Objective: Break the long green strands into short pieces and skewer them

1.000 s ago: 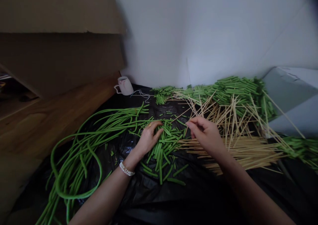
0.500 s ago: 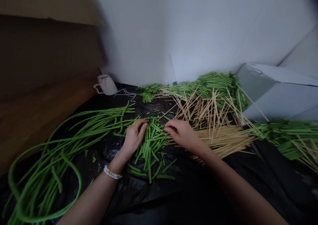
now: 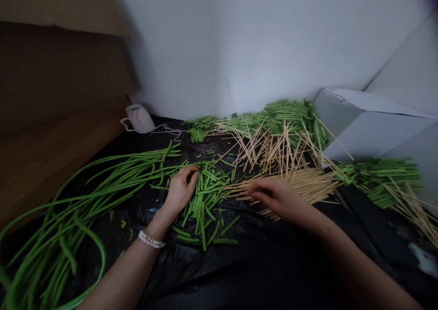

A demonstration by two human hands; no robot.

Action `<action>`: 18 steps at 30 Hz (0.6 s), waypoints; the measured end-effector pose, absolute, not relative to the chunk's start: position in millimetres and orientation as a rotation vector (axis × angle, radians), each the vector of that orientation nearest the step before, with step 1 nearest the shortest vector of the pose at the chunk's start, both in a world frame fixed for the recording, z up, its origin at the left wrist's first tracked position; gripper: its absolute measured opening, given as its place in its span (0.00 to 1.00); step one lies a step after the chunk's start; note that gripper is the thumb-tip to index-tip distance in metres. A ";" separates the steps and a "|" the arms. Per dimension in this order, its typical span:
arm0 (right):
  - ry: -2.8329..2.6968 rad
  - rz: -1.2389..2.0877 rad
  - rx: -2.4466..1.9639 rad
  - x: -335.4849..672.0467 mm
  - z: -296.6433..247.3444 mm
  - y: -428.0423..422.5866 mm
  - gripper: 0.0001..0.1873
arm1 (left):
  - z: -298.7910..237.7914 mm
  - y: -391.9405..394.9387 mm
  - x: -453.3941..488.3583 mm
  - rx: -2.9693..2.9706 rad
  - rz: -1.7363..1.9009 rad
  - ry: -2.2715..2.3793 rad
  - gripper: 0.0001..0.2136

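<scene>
L hand (image 3: 181, 189), fingers half-curled at short green bean pcs (image 3: 207, 191), centre, grip can't tell; R hand (image 3: 278, 193) loosely bent by thin wooden sticks (image 3: 311, 182), right, hold unclear too. Long ropy beans (image 3: 137, 161) loop at left; crinkly black plastic (image 3: 212, 273) beneath.

Head-worn view, facing forward and down, near

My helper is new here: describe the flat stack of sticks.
On the black sheet, look right of the loose green pieces. The flat stack of sticks lies there, partly behind the right hand. Unlike the crisscrossed sticks beyond it, these lie roughly side by side.
</scene>
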State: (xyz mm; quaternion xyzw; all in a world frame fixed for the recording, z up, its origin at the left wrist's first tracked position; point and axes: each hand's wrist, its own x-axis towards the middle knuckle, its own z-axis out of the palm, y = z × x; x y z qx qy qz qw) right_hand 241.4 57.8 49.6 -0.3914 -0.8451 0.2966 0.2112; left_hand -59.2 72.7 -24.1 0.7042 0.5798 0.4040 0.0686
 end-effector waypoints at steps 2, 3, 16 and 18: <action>-2.379 0.876 -1.184 265.6 46.6 45.0 0.08 | -23.6 72.9 -59.0 2.114 1.211 1.754 0.11; -2.417 0.866 -1.231 276.8 45.2 40.1 0.08 | -23.4 72.9 -58.9 2.112 1.206 1.756 0.11; -2.911 -0.094 -1.362 256.6 34.4 83.4 0.09 | -25.3 74.2 -59.2 2.128 1.210 1.739 0.10; -2.974 -0.220 -1.315 249.1 27.7 85.6 0.08 | -25.6 74.2 -59.4 2.132 1.215 1.736 0.10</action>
